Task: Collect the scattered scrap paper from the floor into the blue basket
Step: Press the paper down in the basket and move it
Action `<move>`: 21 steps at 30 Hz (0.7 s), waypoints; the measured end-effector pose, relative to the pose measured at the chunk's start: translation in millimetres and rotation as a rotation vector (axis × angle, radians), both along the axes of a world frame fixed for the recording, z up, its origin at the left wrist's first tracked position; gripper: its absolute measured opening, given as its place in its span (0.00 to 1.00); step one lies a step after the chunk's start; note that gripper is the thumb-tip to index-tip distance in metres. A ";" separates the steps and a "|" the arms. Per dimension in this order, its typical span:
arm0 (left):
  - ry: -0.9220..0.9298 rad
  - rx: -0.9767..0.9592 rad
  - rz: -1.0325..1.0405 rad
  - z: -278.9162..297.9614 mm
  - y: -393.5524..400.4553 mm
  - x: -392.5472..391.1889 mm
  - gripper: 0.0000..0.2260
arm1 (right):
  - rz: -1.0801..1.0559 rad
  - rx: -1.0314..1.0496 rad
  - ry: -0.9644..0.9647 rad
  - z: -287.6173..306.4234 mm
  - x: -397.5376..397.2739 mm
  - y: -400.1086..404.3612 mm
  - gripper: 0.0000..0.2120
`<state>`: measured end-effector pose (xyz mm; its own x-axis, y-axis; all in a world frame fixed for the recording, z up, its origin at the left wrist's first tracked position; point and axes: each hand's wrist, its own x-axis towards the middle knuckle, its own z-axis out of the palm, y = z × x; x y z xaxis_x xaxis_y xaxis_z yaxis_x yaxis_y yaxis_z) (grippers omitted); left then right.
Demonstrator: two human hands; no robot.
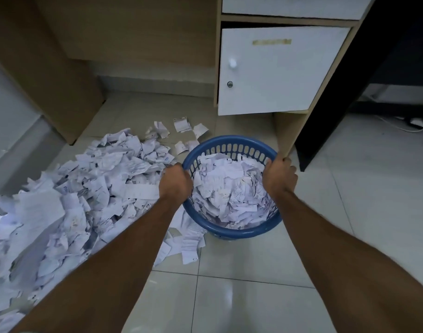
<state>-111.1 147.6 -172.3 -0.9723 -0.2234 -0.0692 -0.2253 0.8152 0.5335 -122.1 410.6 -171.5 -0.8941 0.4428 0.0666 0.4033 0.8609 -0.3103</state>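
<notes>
Indoors, left hand point(175, 181) and right hand point(280, 176) grip the blue basket point(232, 143) on tiled floor point(241, 296).

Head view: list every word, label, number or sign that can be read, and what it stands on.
None can be read.
Scrap paper on the floor: printed and handwritten marks, too small and blurred.
Scrap paper in the blue basket: scribbles, unreadable.
White cabinet door: a yellowish strip, no text visible.
</notes>
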 end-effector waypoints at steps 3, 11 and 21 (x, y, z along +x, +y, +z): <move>0.004 0.031 0.002 1.4 4.8 5.0 0.12 | 0.034 0.044 0.016 -4.0 7.9 -4.8 0.21; 0.065 0.103 -0.072 15.9 -6.6 50.9 0.16 | 0.275 -0.090 0.186 19.4 46.0 -68.2 0.22; 0.117 0.114 0.060 -23.4 -140.8 161.5 0.21 | 0.673 -0.341 0.307 -11.5 135.5 -245.4 0.17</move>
